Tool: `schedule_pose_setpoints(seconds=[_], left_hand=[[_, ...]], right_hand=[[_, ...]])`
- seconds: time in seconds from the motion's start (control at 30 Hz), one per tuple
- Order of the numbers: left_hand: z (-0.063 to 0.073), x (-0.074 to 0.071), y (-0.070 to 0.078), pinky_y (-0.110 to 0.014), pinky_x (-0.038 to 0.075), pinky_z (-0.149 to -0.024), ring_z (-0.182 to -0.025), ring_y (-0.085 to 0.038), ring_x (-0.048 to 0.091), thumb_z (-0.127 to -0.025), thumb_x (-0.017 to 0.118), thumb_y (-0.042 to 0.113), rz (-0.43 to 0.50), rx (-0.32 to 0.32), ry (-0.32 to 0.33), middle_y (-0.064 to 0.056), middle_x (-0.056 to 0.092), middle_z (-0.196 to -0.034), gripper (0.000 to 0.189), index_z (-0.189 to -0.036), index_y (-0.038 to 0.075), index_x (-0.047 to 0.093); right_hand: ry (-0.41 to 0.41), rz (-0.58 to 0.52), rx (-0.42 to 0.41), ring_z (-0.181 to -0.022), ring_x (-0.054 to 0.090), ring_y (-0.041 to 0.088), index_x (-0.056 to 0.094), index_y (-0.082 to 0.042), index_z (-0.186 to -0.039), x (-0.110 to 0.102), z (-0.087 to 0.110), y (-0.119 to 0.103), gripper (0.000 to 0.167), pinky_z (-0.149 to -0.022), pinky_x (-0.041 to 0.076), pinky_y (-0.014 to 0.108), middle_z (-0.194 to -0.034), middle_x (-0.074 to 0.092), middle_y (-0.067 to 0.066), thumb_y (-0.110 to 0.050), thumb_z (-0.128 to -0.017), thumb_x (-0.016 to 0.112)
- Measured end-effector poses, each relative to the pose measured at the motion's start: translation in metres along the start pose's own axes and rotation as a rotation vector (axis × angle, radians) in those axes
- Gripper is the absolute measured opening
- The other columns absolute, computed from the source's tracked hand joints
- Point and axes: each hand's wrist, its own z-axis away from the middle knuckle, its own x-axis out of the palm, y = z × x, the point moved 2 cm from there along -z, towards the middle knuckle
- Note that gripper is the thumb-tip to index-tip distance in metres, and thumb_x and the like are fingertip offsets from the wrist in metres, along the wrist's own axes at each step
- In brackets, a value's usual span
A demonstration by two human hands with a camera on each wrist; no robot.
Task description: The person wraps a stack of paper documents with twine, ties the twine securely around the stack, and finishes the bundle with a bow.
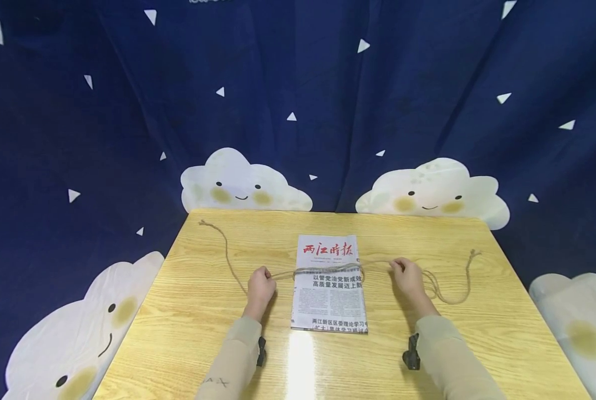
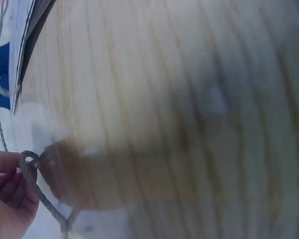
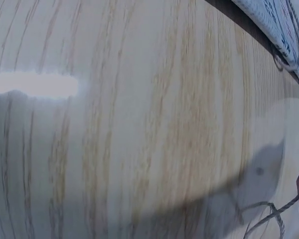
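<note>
1. By the left hand [image 1: 261,285], the rope [image 1: 327,269] is pinched between thumb and fingertips, the other fingers being curled in toward the palm; in the left wrist view a small bend of rope is seen at the fingertips.
2. By the right hand [image 1: 409,275], the same rope is held at the fingertips, on the side facing the left hand; in the right wrist view only a small part of this hand is shown.
3. Between the two hands, the folded newspaper [image 1: 330,308] is laid flat on the wooden table [image 1: 193,328], touched by neither hand.
4. The newspaper is crossed by the rope roughly from hand to hand, with several strands bunched on its upper half; whether rope is passed underneath cannot be told.
5. Ahead and to the left of the left hand, one loose length of rope is stretched out to a frayed end; to the right of the right hand, the other is spread in a curve, its tip turned away from the person.
6. Both forearms are covered by light sleeves [image 1: 229,358], and beyond the hands the table is backed by a dark blue curtain [image 1: 327,66] printed with clouds and white triangles.
</note>
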Motion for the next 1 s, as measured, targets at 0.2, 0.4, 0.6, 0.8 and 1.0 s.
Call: schedule_pose_setpoints(seconds=[0.2,0.4,0.6,0.8,1.0], left_hand=[[-0.001,-0.008,-0.009,-0.023,0.035,-0.045,-0.052,-0.015,0.043,-0.068,0.05,-0.01,-0.035,-0.055,0.041,-0.006,0.049,-0.063,0.013,-0.069,0.003,0.052],[0.0,-0.01,-0.01,-0.027,0.041,-0.048,-0.056,-0.02,0.046,-0.071,0.048,-0.015,-0.052,-0.045,0.082,-0.014,0.052,-0.07,0.014,-0.075,-0.004,0.056],[0.001,0.0,0.001,-0.043,0.046,-0.08,-0.084,-0.031,0.056,-0.066,0.055,-0.011,-0.221,0.08,0.048,-0.015,0.062,-0.088,0.031,-0.095,-0.005,0.063],[0.002,0.013,0.012,-0.047,0.036,-0.093,-0.093,-0.029,0.058,-0.073,0.059,-0.001,-0.248,0.217,-0.071,-0.01,0.065,-0.092,0.025,-0.097,0.001,0.066],[0.006,0.015,0.026,-0.031,0.048,-0.064,-0.067,-0.018,0.056,-0.084,0.059,0.007,-0.186,0.26,-0.139,-0.009,0.063,-0.077,0.012,-0.085,-0.002,0.067]], right_hand=[[0.013,0.008,0.04,-0.067,0.052,0.02,0.057,0.013,-0.104,-0.003,0.004,0.007,0.029,-0.053,0.044,0.022,-0.087,0.059,0.023,-0.013,-0.096,0.045],[0.011,0.03,0.066,-0.063,0.049,0.017,0.058,0.013,-0.102,-0.002,0.006,0.014,0.027,-0.05,0.042,0.021,-0.081,0.058,0.02,-0.011,-0.096,0.046],[-0.004,0.036,0.059,-0.072,0.055,0.024,0.058,0.011,-0.105,0.0,0.009,0.015,0.029,-0.057,0.047,0.027,-0.089,0.06,0.022,-0.013,-0.096,0.045],[-0.048,0.031,0.029,-0.066,0.051,0.02,0.057,0.007,-0.112,0.001,0.007,0.01,0.031,-0.054,0.045,0.026,-0.093,0.059,0.022,-0.017,-0.096,0.047],[-0.043,0.032,0.007,-0.057,0.043,0.014,0.055,0.009,-0.109,0.005,0.001,-0.001,0.031,-0.047,0.039,0.022,-0.08,0.056,0.016,-0.017,-0.097,0.045]])
